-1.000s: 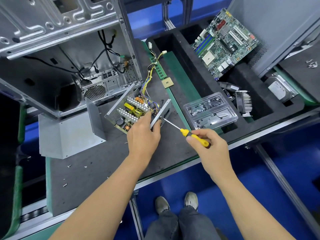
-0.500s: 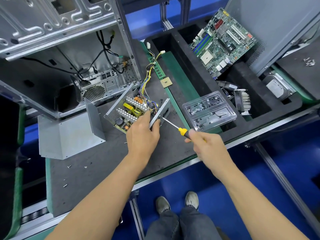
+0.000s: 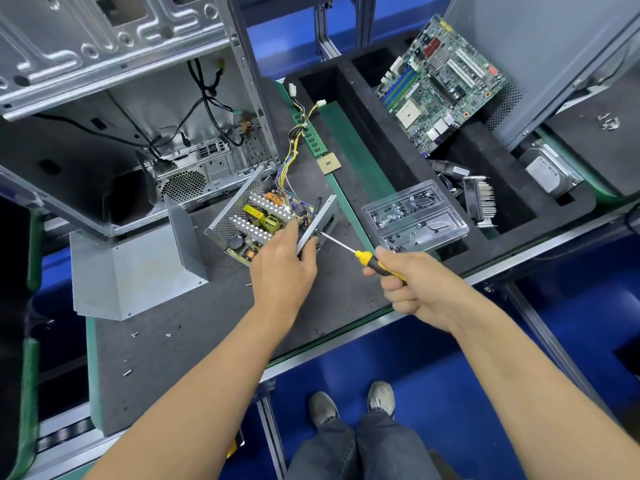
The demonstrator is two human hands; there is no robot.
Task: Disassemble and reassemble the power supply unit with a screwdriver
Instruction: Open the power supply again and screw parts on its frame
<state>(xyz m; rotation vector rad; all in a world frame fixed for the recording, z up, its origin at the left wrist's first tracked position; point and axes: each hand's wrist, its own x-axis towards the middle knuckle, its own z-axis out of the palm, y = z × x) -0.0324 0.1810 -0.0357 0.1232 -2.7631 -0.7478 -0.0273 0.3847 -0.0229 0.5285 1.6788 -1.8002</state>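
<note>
The opened power supply unit (image 3: 258, 220) lies on the dark mat, its circuit board, heatsinks and yellow parts exposed. My left hand (image 3: 282, 270) grips its near side wall, thumb inside by the board and fingers round the metal panel. My right hand (image 3: 408, 282) holds the yellow-handled screwdriver (image 3: 367, 259). The shaft points up and left, and its tip touches the outer face of that side panel. The unit's bent grey metal cover (image 3: 138, 268) lies to the left on the mat.
An open computer case (image 3: 138, 116) stands at the back left. A clear plastic tray of screws (image 3: 414, 218) sits right of the unit. A motherboard (image 3: 440, 84), heatsink (image 3: 481, 199) and hard drive (image 3: 550, 171) lie in black foam compartments. Loose screws (image 3: 133, 336) dot the mat.
My right hand has turned on the screwdriver handle and shifted its grip while the tip stays at the side panel. My left hand keeps its hold on the unit.
</note>
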